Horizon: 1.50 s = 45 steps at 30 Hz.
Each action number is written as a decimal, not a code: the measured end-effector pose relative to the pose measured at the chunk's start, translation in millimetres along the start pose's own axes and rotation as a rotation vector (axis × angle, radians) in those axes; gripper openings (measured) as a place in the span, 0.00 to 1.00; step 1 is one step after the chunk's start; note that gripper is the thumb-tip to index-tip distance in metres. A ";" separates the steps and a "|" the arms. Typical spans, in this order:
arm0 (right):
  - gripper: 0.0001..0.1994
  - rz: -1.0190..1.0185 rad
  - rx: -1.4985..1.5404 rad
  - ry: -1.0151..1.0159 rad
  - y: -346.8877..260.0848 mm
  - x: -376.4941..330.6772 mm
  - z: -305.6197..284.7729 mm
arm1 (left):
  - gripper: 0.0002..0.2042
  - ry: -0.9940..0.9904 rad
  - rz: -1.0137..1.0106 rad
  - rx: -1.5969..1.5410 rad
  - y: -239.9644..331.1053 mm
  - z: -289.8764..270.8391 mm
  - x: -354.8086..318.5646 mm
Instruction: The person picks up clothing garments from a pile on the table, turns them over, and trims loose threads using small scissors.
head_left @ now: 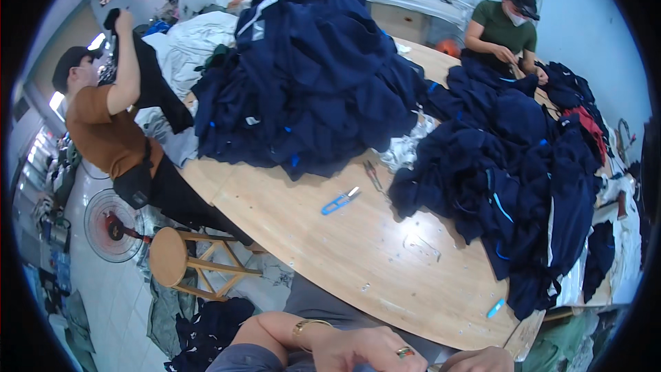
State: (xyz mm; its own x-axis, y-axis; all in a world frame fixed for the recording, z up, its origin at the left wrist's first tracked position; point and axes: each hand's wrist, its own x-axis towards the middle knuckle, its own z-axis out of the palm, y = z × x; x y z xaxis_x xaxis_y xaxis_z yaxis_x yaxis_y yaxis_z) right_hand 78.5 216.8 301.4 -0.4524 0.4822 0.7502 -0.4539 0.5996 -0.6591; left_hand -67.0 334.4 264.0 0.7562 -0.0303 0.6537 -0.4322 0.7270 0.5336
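At the lower edge, close to my body, is my left hand (368, 350), with a gold bracelet (308, 327) at the wrist and a ring on one finger. Its fingers curl downward and run out of the picture; whatever they hold is hidden. Just right of it is my right hand (480, 361), of which only the upper part shows, its fingers cut off by the frame. Both hands are in front of the near edge of the wooden table (344, 262). On the table lie blue thread snips (340, 202) and a second pair of snips (372, 175).
A tall heap of navy garments (310, 83) covers the table's far side, another navy pile (502, 158) its right. A light-blue tool (495, 308) lies near the front. Left are a stool (169, 256), a fan (113, 227) and a person holding dark cloth. Another person handles garments at back right.
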 end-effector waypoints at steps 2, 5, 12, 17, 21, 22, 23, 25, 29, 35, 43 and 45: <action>0.12 0.013 0.006 0.057 6.0 -19.2 -14.4 | 0.12 -0.003 0.050 -0.093 -7.2 3.0 3.5; 0.08 0.093 -0.010 0.288 31.8 -67.2 -43.0 | 0.13 -0.022 0.072 -0.123 -6.5 9.1 10.7; 0.08 0.869 -0.588 1.059 152.9 -118.3 -124.6 | 0.16 -0.240 -0.040 0.000 -16.7 -1.9 -6.8; 0.08 0.922 -1.028 0.899 257.2 -104.7 -173.3 | 0.19 -0.393 -0.086 0.381 -8.1 2.1 -12.6; 0.15 1.230 -1.266 0.729 313.0 -107.5 -195.2 | 0.22 -0.567 -0.115 0.657 -7.8 3.5 -12.7; 0.13 1.148 -1.472 0.639 331.7 -130.6 -202.5 | 0.22 -0.638 -0.110 0.698 -8.8 1.6 -11.0; 0.12 1.241 -1.397 0.770 350.6 -133.6 -204.5 | 0.23 -0.704 -0.107 0.734 -7.5 -1.5 -11.8; 0.15 1.427 -1.453 0.513 372.8 -119.5 -201.3 | 0.25 -0.821 -0.101 0.795 -2.0 -5.9 -13.8; 0.12 1.348 -1.468 0.565 365.2 -114.0 -188.5 | 0.28 -1.042 -0.016 0.832 -0.8 -16.3 -9.3; 0.18 0.684 -0.030 1.169 239.2 -148.5 -80.2 | 0.17 -0.243 -0.339 0.049 -10.7 -11.5 -3.9; 0.17 0.296 0.065 1.903 99.8 -281.7 62.2 | 0.09 0.342 -1.002 0.337 -69.2 -57.9 -42.7; 0.19 0.941 -1.109 2.041 77.9 -307.8 58.2 | 0.09 0.377 -1.138 0.585 -96.0 -68.8 -60.8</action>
State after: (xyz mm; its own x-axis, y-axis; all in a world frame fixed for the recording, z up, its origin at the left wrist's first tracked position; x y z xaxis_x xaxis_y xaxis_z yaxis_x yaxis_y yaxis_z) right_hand 137.7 77.9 16.1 0.9995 0.0261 -0.0160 -0.0052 -0.3706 -0.9288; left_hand -37.7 313.7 136.1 0.8817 -0.1610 -0.4436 0.4524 0.0210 0.8916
